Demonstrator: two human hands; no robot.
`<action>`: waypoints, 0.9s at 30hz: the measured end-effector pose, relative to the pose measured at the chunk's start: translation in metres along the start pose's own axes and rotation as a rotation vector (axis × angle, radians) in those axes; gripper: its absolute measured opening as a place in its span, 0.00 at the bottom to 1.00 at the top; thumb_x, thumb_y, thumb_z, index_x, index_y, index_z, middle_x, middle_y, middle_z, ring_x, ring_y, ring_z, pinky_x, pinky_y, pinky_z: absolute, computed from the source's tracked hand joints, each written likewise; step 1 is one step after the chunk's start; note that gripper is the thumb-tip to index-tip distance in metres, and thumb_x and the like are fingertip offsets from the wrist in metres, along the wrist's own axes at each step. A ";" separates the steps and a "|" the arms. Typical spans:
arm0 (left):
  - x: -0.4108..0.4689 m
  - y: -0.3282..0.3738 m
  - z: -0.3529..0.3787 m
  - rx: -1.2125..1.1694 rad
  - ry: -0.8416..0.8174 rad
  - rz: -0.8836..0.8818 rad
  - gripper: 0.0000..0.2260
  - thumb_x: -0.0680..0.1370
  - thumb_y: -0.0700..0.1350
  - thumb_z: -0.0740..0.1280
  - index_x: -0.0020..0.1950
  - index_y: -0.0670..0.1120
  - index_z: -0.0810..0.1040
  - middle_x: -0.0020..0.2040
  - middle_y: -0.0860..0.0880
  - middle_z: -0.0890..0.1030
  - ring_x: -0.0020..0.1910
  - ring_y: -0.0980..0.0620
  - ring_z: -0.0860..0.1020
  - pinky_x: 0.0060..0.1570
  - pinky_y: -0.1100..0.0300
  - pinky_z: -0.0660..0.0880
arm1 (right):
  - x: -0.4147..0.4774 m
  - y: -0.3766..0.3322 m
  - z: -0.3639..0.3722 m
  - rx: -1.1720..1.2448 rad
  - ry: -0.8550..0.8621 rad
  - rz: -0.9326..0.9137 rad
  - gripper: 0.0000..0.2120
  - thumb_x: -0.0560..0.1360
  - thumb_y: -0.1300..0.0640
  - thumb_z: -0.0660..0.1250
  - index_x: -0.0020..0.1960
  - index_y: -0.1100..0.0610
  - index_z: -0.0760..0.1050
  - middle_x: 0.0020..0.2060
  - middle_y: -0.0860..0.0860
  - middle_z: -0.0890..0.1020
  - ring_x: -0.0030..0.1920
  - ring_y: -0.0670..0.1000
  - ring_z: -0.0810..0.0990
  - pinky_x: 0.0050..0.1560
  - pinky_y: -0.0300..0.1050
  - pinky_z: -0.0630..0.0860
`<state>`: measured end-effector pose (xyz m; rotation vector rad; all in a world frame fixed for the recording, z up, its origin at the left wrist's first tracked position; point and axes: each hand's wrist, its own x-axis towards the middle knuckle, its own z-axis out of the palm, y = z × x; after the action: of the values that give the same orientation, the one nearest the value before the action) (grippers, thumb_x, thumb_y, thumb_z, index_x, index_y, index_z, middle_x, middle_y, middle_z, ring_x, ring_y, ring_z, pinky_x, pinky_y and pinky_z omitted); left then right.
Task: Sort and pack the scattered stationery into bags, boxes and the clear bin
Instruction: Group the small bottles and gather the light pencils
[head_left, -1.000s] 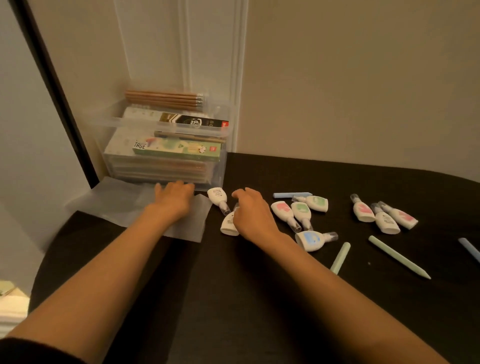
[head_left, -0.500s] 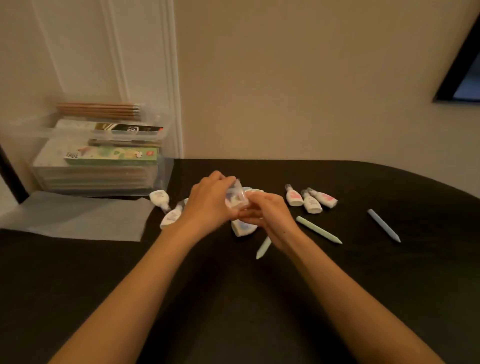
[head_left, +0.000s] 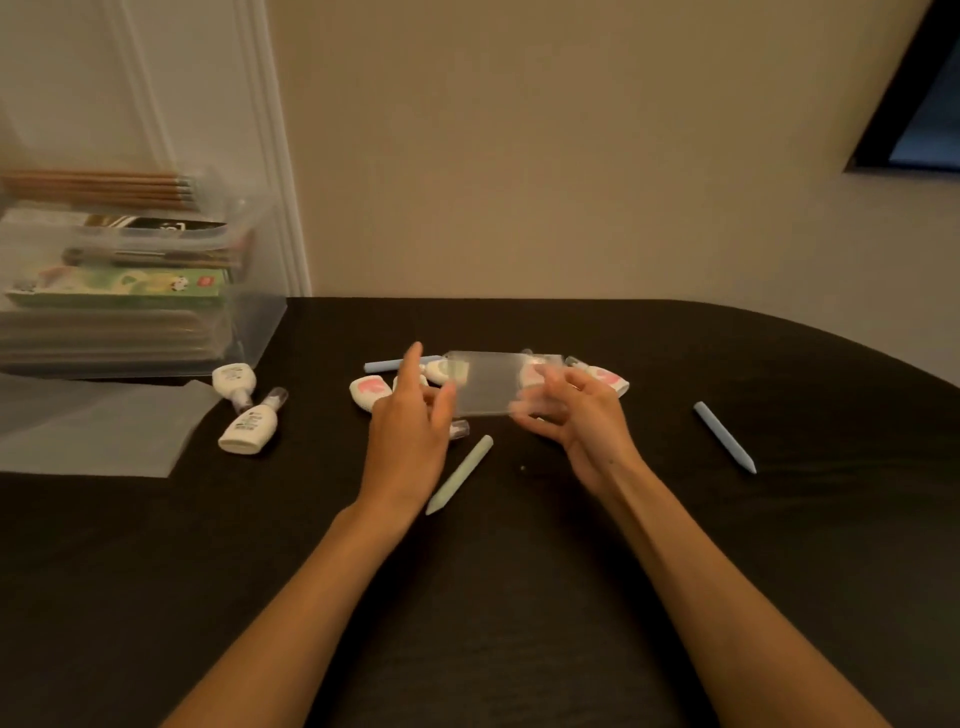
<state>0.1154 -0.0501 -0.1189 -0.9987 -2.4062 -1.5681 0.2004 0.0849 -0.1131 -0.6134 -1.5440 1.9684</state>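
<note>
We look down on a matte black table (head_left: 519, 571) with a rounded far edge. At its left rear stands the clear bin (head_left: 260, 325), rigid see-through plastic stacked with flat boxes, with a row of wooden pencils (head_left: 104, 184) on top. Before the bin lies a frosted plastic sheet (head_left: 104, 431), flat and limp.

Above the table's middle is a clear bag (head_left: 491, 384), a thin rectangular film, between our 2 hands. Our left hand (head_left: 410, 436) is spread wide, index finger raised, while the thumb and another finger pinch the bag's left edge. Our right hand (head_left: 587, 421) curls its fingers loosely at the bag's lower right corner. They are blurred, so we cannot tell whether they grip it.

Behind the bag lie small white bottles with pink or green labels, partly hidden. An upper white bottle (head_left: 235, 382) and a lower white bottle (head_left: 249, 428) lie near the sheet. A tapered pale green pen (head_left: 460, 473) lies just beside our left wrist, and a pale blue pen (head_left: 723, 436) lies well apart on the right.
</note>
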 end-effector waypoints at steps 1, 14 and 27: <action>-0.001 0.002 0.004 -0.010 0.012 0.007 0.19 0.80 0.42 0.58 0.71 0.46 0.64 0.56 0.47 0.78 0.41 0.65 0.73 0.38 0.81 0.68 | 0.001 0.000 0.000 0.024 -0.002 -0.010 0.06 0.79 0.57 0.59 0.53 0.55 0.74 0.37 0.53 0.83 0.38 0.49 0.84 0.36 0.40 0.79; -0.023 0.025 0.008 -0.260 0.010 0.124 0.16 0.81 0.46 0.54 0.69 0.50 0.66 0.43 0.66 0.72 0.42 0.69 0.75 0.44 0.69 0.75 | -0.012 0.005 0.005 0.250 0.020 0.183 0.07 0.80 0.60 0.56 0.48 0.54 0.72 0.49 0.56 0.80 0.43 0.49 0.82 0.29 0.35 0.76; -0.023 0.016 0.006 -0.241 0.073 0.274 0.19 0.74 0.53 0.60 0.65 0.54 0.67 0.71 0.48 0.66 0.63 0.66 0.64 0.57 0.71 0.69 | -0.023 0.007 0.013 0.132 0.028 0.157 0.10 0.80 0.57 0.57 0.59 0.57 0.73 0.48 0.54 0.78 0.41 0.47 0.78 0.31 0.36 0.75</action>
<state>0.1445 -0.0517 -0.1187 -1.2266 -1.9655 -1.7820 0.2076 0.0589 -0.1166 -0.7218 -1.3728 2.1490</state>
